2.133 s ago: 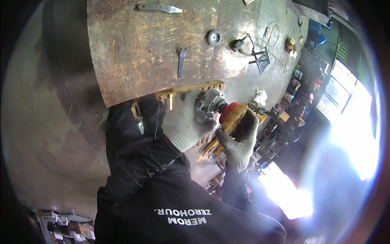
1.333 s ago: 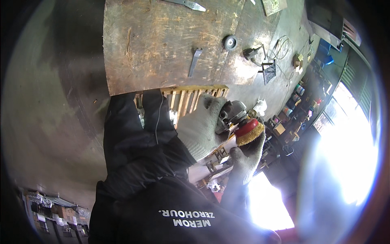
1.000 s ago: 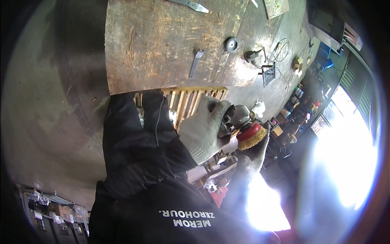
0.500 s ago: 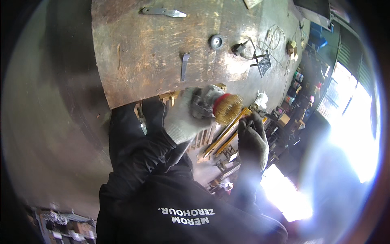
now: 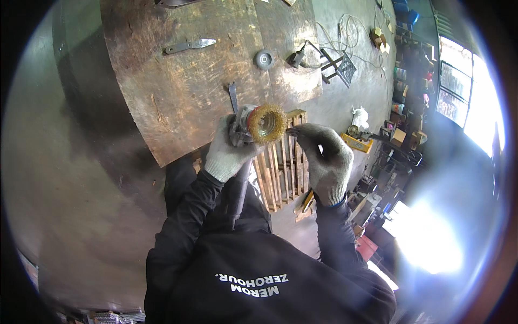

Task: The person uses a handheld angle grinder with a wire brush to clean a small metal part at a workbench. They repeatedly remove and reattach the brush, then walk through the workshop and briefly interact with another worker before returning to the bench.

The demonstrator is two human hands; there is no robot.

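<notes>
My gloved left hand is wrapped round an angle grinder, held up in front of me over the near edge of the board. A gold wire cup brush is fitted to its head, its round face turned up and to the right. The grinder's long body hangs down toward my lap. Close to the brush's right rim is my gloved right hand, thumb and fingertips pinched together. Something small and dark seems to be at those fingertips, too small to name.
A worn wooden board lies ahead, bearing a flat pointed metal piece, a grey wheel and a narrow metal bar. Beyond are a black stool-like frame and loose cable. A wooden pallet lies below my hands.
The view has shifted. The brush face has turned more toward me. My right hand has come up and left, closer to the brush's rim, with its fingertips pinched beside it.
</notes>
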